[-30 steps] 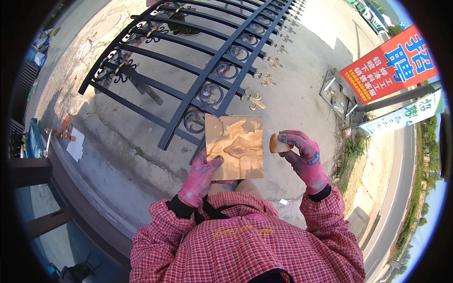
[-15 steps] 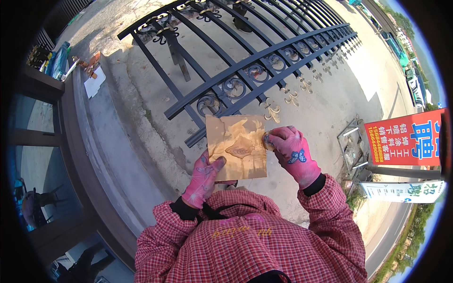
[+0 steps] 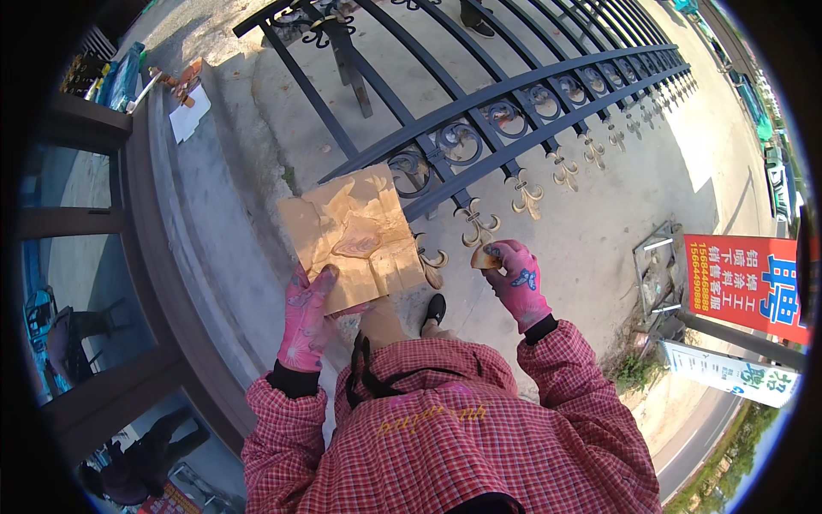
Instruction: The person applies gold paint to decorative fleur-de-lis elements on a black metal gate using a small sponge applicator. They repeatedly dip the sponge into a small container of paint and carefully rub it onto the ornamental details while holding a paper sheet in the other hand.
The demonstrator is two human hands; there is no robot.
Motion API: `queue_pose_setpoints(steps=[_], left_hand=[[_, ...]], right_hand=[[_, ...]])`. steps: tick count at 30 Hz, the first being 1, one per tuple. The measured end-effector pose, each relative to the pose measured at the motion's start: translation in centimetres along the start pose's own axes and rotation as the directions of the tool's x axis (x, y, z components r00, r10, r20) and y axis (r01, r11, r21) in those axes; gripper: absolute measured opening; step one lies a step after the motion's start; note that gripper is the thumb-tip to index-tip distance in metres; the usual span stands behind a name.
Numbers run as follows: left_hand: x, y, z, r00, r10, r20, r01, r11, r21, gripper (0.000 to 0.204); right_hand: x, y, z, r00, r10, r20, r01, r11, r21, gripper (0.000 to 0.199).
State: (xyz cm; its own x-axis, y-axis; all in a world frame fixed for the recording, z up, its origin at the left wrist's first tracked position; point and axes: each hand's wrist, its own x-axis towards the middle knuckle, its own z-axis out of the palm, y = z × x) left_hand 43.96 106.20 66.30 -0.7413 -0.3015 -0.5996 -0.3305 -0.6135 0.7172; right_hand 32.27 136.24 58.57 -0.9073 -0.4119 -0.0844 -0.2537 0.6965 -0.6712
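Note:
My left hand (image 3: 306, 319), in a pink glove, grips the lower edge of a creased brown cardboard sheet (image 3: 355, 231) smeared with gold paint. My right hand (image 3: 514, 274), also in a pink glove, is closed around a small gold-stained pad (image 3: 484, 257) and holds it close to a gold fleur-de-lis tip (image 3: 476, 230) of the black iron fence panel (image 3: 514, 94). The panel lies flat on the concrete ground, and the cardboard is held just over its near end.
More gold tips (image 3: 565, 171) line the fence's near edge. A concrete ledge (image 3: 214, 248) runs along my left. Papers and tools (image 3: 184, 107) lie at the far left. A red sign (image 3: 745, 278) and a metal frame (image 3: 655, 270) stand on the right. A person (image 3: 137, 463) crouches lower left.
The view has swung, so the fence now sits further right and nearer. My right hand moved away from the cardboard toward a gold fence tip. My left hand keeps its hold on the cardboard.

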Motion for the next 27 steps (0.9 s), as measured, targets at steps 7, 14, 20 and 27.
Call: queue_pose_setpoints(steps=[7,14,20,27], left_hand=[[1.3,1.7,-3.1,0.997,0.028,-0.068,-0.029,0.999,-0.021,0.051],[2.1,2.6,-4.8,0.998,0.018,-0.052,-0.017,1.000,0.007,0.050],[2.6,3.4,-5.3,0.999,-0.016,-0.029,0.017,0.999,0.033,0.050],[2.9,3.8,-5.9,0.999,-0.027,-0.023,0.028,0.999,0.024,0.051]], right_hand=[[0.0,-1.1,9.0,0.977,-0.171,0.127,0.190,0.969,-0.158,0.027],[1.5,-0.7,9.1,0.987,-0.154,0.040,0.159,0.966,-0.203,0.024],[2.6,0.2,10.0,0.991,-0.125,-0.050,0.110,0.965,-0.240,0.023],[2.2,-0.4,10.9,0.991,-0.133,-0.014,0.127,0.966,-0.225,0.026]])
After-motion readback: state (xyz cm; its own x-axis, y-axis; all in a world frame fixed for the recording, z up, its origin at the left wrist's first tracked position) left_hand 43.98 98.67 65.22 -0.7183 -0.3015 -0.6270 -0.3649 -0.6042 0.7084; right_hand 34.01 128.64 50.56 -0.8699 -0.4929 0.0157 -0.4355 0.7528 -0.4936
